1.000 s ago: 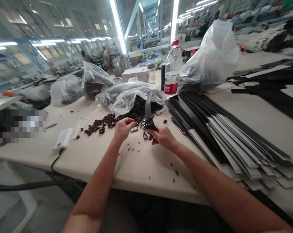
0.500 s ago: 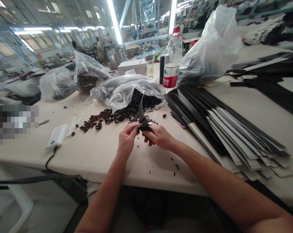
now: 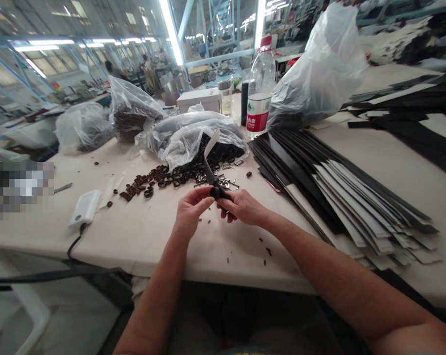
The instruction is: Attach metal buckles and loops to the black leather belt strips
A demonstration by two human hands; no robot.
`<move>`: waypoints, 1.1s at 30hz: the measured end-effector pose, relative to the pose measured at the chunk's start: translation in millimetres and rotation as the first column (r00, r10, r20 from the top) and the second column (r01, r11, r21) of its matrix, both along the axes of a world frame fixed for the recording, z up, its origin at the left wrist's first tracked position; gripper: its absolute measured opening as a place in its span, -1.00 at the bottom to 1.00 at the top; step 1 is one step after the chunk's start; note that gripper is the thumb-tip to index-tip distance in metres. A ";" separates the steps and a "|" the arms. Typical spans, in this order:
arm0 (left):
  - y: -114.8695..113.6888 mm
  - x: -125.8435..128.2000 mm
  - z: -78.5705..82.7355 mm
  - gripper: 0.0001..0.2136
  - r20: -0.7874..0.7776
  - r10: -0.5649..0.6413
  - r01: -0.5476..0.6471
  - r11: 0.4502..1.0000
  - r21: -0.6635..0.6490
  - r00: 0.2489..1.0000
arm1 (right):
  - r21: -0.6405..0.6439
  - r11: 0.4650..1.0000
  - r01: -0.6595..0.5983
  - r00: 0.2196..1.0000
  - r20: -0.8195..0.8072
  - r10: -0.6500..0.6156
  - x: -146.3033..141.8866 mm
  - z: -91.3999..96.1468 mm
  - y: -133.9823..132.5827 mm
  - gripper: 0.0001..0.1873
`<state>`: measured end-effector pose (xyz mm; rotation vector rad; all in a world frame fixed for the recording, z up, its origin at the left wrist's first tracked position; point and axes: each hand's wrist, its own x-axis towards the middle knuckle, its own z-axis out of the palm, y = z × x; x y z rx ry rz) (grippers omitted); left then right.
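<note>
Between my two hands is a dark strap (image 3: 208,170), its pale-faced free end curving up and away over the pile of small parts. My left hand (image 3: 192,206) pinches the strap's near end with thumb and fingertips. My right hand (image 3: 241,206) is closed round the dark folded part beside it, thumb on top. Whether a buckle sits in that fold I cannot make out. Just beyond my fingers lie several metal buckles (image 3: 226,182). Brown loops (image 3: 136,187) and black loops (image 3: 176,176) are heaped to their left.
A stack of black and white strips (image 3: 341,197) lies to the right. Behind stand a red-capped bottle (image 3: 258,111), a glass jar (image 3: 225,98) and plastic bags (image 3: 315,79). A white corded device (image 3: 85,209) lies left. Small dark bits (image 3: 269,252) are scattered near the table edge.
My left hand has shifted slightly left and down, its fingers now curled over the strap's near end. The strap's free end has turned, showing more of its pale face. My right hand keeps its hold.
</note>
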<state>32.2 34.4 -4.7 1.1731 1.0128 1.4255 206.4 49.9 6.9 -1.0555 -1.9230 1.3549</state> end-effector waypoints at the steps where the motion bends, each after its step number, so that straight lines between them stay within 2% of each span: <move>1: -0.1 0.4 0.4 -0.69 -0.007 -0.005 0.005 1.000 0.012 1.000 | -0.014 1.000 -0.003 1.000 -0.015 0.003 -0.2 -0.3 0.0 -0.70; 6: 2.8 -0.2 -3.2 -0.77 0.033 0.035 -0.035 0.999 -0.015 0.999 | -0.019 0.999 -0.049 0.998 -0.038 0.048 -3.1 0.4 -2.7 -0.82; 9: 2.9 -1.5 -3.8 -0.79 0.020 -0.010 0.011 0.998 -0.068 1.000 | -0.039 0.998 -0.053 0.998 -0.035 0.052 -4.9 -1.6 -3.9 -0.85; 13: 0.2 -0.3 1.0 -0.80 -0.062 -0.105 0.097 0.987 -0.132 0.993 | -0.141 0.988 -0.071 0.996 -0.058 0.063 -4.9 -6.0 -2.3 -0.86; 16: -1.6 0.8 4.5 -0.84 -0.171 -0.121 0.104 0.989 -0.103 0.978 | -0.197 0.971 -0.134 0.987 -0.115 0.113 -2.3 -4.7 -0.7 -0.91; 20: -3.4 -1.9 7.9 -0.92 -0.353 -0.071 0.092 0.995 0.042 0.933 | -0.225 0.956 -0.189 0.969 -0.199 0.145 1.0 -1.4 -0.3 -0.74; 22: -4.8 -3.2 9.6 -0.93 -0.427 -0.061 0.114 0.988 0.101 0.902 | -0.218 0.963 -0.156 0.973 -0.204 0.111 0.8 -2.8 -0.1 -0.63; 24: -6.6 -2.6 10.4 -0.90 -0.450 -0.093 0.156 0.982 0.105 0.888 | -0.185 0.977 -0.104 0.979 -0.194 0.067 0.1 -5.6 0.5 -0.55; 27: -7.8 2.0 8.0 -0.79 -0.269 -0.135 0.145 0.989 0.020 0.954 | -0.148 0.988 -0.044 0.976 -0.216 0.011 0.0 -7.3 1.1 -0.50; 29: -6.3 5.4 4.5 -0.72 -0.054 -0.047 0.043 0.997 -0.059 0.997 | -0.145 0.989 -0.015 0.966 -0.257 -0.023 0.6 -5.2 0.4 -0.50; 31: -3.2 7.8 1.6 -0.65 0.135 0.082 -0.060 0.985 -0.161 0.987 | -0.148 0.989 -0.010 0.954 -0.299 -0.035 1.0 -1.5 -1.5 -0.51; 33: -0.2 9.4 0.8 -0.58 0.277 0.109 -0.036 0.966 -0.257 0.955 | -0.139 0.990 -0.022 0.948 -0.318 -0.024 0.5 1.9 -3.8 -0.52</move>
